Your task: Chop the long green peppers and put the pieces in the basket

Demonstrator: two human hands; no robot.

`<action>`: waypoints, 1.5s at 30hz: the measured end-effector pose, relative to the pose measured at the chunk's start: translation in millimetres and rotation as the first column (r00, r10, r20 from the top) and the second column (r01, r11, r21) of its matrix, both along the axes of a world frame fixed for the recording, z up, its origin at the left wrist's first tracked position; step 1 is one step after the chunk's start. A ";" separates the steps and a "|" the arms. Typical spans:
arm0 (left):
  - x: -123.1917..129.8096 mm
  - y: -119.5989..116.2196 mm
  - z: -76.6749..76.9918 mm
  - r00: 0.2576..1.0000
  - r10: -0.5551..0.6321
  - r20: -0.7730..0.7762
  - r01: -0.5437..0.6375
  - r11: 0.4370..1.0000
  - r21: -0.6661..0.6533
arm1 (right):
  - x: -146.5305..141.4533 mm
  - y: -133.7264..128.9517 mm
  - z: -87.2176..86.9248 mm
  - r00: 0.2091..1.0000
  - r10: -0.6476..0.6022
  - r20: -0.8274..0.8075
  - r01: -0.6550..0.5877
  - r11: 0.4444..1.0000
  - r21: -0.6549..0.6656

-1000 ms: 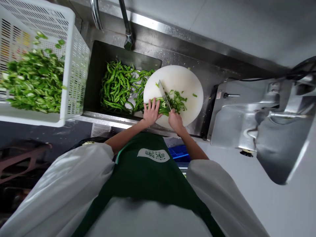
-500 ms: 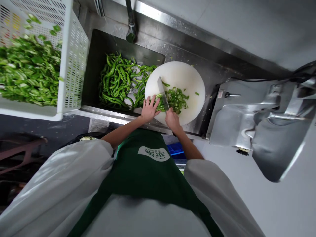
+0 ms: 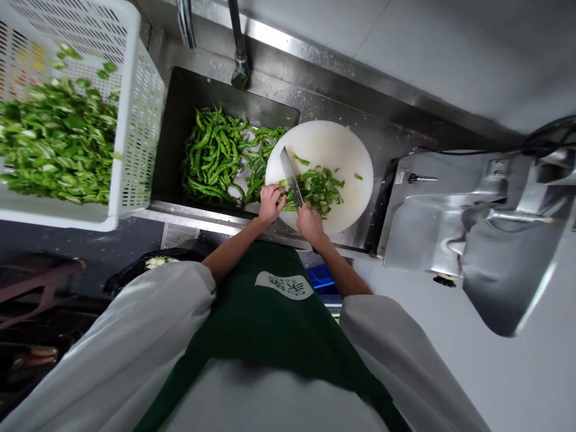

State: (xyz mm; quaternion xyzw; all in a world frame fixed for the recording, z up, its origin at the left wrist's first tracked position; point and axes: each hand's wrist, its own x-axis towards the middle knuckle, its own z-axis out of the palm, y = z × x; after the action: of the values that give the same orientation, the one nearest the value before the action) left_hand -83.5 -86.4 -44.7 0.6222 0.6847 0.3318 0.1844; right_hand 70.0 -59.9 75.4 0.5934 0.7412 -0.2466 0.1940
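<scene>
knife gripped in closed right hand, blade set beside chopped green peppers on white board; left hand half curled near blade, hold cannot be told. many pieces already heaped in crate; whole peppers in sink yet to be cut.

No text is legible: the white wavy patch on the dark green cloth apron bears green characters (too blurred).
</scene>
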 end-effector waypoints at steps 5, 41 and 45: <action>9.1 -3.1 1.8 0.994 0.094 0.048 -0.097 0.994 0.054 | 23.6 9.0 19.8 0.999 -0.010 -0.032 0.012 0.999 0.046; 19.6 6.9 -2.1 0.846 0.285 0.451 -0.325 0.946 0.013 | -38.7 -1.2 7.3 0.990 -0.023 -0.138 0.022 1.000 -0.006; 19.2 6.9 4.3 0.955 0.116 0.274 -0.117 0.993 -0.014 | 25.6 16.6 27.4 0.994 -0.096 -0.062 0.102 0.988 0.116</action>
State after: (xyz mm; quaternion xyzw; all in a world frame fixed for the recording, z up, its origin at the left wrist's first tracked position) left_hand -64.3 -79.5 -40.4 0.5290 0.6875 0.4259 0.2571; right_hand 95.6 -43.3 102.9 0.6329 0.7294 -0.2278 0.1250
